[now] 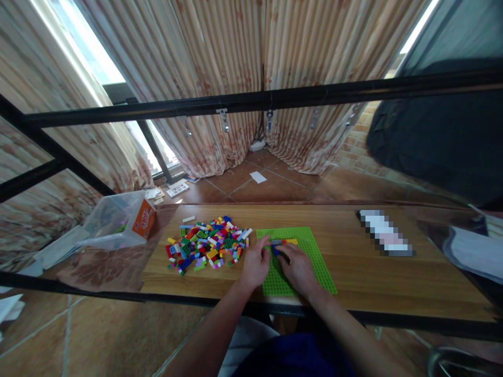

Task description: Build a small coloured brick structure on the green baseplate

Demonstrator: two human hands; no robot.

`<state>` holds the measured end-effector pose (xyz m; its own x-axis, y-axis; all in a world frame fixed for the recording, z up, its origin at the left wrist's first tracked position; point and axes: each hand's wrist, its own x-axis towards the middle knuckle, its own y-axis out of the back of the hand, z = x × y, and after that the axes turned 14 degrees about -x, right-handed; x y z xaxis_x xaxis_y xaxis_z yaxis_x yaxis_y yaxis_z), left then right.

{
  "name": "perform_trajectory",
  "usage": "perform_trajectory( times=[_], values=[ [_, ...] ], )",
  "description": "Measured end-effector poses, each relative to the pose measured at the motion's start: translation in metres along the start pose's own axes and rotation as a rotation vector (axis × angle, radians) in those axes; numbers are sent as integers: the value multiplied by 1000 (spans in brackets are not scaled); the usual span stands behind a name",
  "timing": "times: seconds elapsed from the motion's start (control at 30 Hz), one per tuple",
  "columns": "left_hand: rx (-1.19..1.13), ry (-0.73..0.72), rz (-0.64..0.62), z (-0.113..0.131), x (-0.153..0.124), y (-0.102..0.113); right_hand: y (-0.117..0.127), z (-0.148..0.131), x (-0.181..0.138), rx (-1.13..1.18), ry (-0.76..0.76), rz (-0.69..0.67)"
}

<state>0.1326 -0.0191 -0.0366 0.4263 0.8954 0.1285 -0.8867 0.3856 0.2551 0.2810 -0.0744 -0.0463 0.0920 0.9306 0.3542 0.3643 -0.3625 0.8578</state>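
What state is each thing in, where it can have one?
Loose bricks: heaped, colours mixed
Green board: lying flat
Bricks on board: partly hidden, attachment unclear
Left hand: fingers bent, grip unclear
Right hand: fingers bent, grip unclear
Plastic box: open
Curtains: drawn together in the middle
Floor paper: lying flat

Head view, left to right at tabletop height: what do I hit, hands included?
Clear plastic bin → pile of loose bricks → left hand → right hand → pixelated object. Green baseplate omitted: the hands overlap it.

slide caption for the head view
Left hand and right hand at a green studded baseplate, beside multicoloured toy bricks.
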Motion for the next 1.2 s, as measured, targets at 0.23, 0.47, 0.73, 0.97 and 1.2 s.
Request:
perform_trajectory(
  times=[0.23, 0.47, 0.73, 0.97, 1.2],
  values=[
    [15, -1, 2, 1, -2, -1, -3, -5, -5, -115, 75, 34],
    [21, 2, 7, 2, -3, -2, 0, -16, -14, -330, 99, 4],
    [40, 12, 12, 3, -4, -3, 6, -21, -16, -377, 73, -17],
    [12, 15, -13, -4, -5, -5, 6, -19, -18, -371, -27, -24],
    [125, -12, -27, 5, -6, -5, 19, -23, -14, -412, -51, -150]
  ],
)
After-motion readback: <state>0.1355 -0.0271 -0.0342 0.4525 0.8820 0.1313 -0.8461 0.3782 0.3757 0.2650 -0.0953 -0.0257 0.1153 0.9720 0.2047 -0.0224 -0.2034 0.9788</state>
